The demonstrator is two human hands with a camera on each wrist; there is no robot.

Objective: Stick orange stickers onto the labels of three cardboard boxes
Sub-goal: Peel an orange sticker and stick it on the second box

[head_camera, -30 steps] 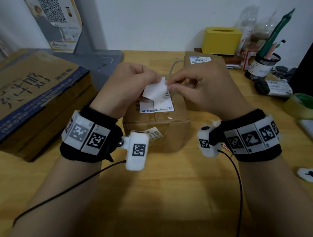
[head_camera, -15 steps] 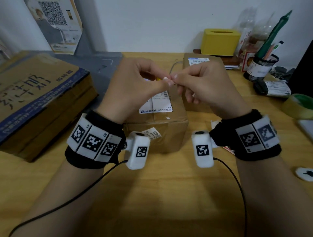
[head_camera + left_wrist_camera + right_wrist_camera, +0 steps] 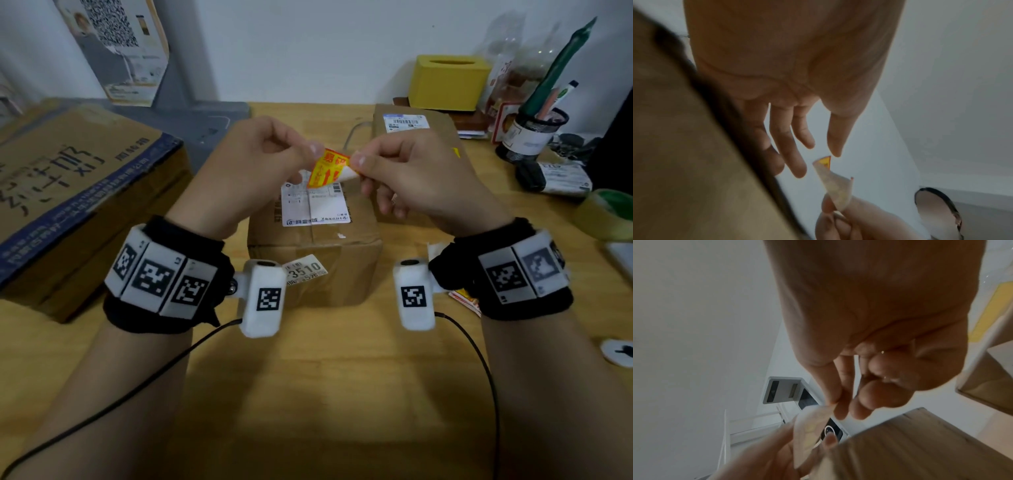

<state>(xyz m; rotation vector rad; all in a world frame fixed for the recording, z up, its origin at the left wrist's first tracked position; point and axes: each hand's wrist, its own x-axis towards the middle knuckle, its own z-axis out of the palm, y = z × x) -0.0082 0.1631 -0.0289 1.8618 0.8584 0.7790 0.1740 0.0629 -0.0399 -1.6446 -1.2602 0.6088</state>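
Note:
Above the middle cardboard box (image 3: 315, 270) and its white label (image 3: 317, 207), both hands hold an orange sticker (image 3: 327, 168). My left hand (image 3: 313, 150) pinches the sticker's upper left edge. My right hand (image 3: 356, 161) pinches the white backing (image 3: 347, 175), which curls away from the sticker's right side. The left wrist view shows an orange corner (image 3: 825, 161) beside the thumb tip and the backing (image 3: 836, 191) running down to the right hand's fingers. A second box (image 3: 442, 144) with a label (image 3: 406, 122) stands behind. A large flat box (image 3: 68, 192) lies at the left.
A yellow tissue box (image 3: 448, 82), a pen holder (image 3: 534, 133) and a tape roll (image 3: 606, 212) stand along the back right. A grey bin (image 3: 205, 123) sits behind the large box. More orange stickers (image 3: 466, 299) lie under my right wrist. Cables trail from both wrists.
Both hands have risen a little above the box. The paper showed only its white side before; now the orange face shows and the backing is parting from it on the right.

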